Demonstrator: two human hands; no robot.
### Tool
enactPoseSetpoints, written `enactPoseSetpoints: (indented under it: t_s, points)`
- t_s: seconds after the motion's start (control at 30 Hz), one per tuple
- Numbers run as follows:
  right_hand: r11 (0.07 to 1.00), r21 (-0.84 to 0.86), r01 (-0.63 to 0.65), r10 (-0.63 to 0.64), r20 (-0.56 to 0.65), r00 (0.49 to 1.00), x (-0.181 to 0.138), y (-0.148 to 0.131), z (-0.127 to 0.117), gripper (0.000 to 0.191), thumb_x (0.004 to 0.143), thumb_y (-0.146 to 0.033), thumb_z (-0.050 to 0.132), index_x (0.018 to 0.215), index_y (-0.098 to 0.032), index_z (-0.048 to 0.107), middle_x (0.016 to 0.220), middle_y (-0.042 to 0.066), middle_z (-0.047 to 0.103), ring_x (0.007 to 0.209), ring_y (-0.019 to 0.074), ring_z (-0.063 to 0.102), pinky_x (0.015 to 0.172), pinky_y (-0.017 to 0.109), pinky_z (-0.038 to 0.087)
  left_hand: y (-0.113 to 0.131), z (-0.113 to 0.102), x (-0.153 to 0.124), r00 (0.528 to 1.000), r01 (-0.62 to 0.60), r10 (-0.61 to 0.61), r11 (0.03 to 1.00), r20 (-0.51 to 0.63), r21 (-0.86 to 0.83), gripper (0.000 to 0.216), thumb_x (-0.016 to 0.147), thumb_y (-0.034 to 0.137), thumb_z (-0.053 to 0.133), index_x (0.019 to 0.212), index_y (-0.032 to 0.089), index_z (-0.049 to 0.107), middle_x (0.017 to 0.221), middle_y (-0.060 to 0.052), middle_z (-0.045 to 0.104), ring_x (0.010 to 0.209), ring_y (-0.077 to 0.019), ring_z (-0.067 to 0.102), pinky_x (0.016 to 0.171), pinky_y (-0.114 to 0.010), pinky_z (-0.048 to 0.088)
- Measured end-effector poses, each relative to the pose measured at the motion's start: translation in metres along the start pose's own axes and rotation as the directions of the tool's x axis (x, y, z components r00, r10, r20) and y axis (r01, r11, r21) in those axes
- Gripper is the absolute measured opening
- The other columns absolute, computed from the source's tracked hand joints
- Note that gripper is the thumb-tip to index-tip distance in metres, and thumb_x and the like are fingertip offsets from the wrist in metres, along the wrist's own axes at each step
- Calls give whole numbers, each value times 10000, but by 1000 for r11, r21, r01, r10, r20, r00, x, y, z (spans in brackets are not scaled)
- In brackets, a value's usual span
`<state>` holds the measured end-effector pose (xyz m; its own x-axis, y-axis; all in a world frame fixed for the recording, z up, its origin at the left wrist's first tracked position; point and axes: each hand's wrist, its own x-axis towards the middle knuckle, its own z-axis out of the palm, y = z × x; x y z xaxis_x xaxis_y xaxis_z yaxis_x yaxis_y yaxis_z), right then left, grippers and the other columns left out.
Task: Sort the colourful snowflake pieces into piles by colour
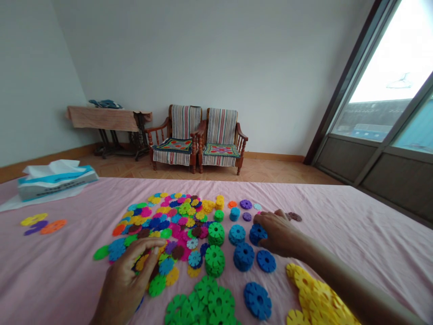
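Note:
My right hand (pixel 279 232) is closed around the edge of a dark blue stack of slotted plastic snowflake discs (pixel 257 234), thumb and fingers on either side of it. Curved over the loose mixed-colour discs (pixel 179 225) is my left hand (pixel 126 275), its thumb and index finger slightly apart, with discs showing through the gap. Between the hands stand green stacks (pixel 215 257), light blue stacks (pixel 237 234) and a blue stack (pixel 243 256). More blue discs (pixel 257 300) lie nearer to me. Small purple discs (pixel 246 204) are beyond my right hand.
Heaps of green discs (pixel 203 307) and yellow discs (pixel 318 295) lie at the near edge. A few discs (pixel 54 226) and a tissue box (pixel 57 180) sit at the left of the pink cloth (pixel 355 234). Two wooden chairs (pixel 221 149) stand against the wall.

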<state>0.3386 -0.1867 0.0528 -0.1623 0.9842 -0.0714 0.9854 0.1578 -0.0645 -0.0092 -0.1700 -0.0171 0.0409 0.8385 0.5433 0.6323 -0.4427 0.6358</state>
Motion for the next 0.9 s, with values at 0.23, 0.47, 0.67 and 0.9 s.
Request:
enactPoseSetpoints:
  t_s: [0.23,0.47,0.67,0.9]
  points:
    - [1000,19,-2,3,-30,1000,2,1,2,271,670,-197,629,937,-153,614,998,122,666,990,293,599,870,382,318,0,0,-1,1000,-7,7,1000,-4,2,291,834,476,529,859,256,718,913,-17,758,919,-217,704,823,-293,560]
    - [999,44,-18,21,-70,997,-2,8,-10,281,675,-193,604,955,-168,609,969,100,660,945,271,598,852,367,338,2,-1,-1,1000,-4,4,1000,-7,24,324,834,508,524,850,253,723,916,-23,763,913,-228,708,837,-308,561]
    - [998,56,-16,17,-30,999,-32,1,-12,333,685,-201,602,1016,-172,620,1058,129,638,1001,294,564,908,414,344,2,-1,-1,1000,13,-13,1000,-6,4,308,833,493,527,852,255,721,925,-24,758,924,-228,701,839,-310,556]
    - [996,86,-38,34,49,998,-48,-9,13,399,652,-160,613,1050,-158,636,1152,162,613,1079,326,531,965,459,340,2,0,-1,999,39,-39,999,10,-26,293,825,487,534,857,261,717,918,-19,752,919,-224,696,844,-307,546]
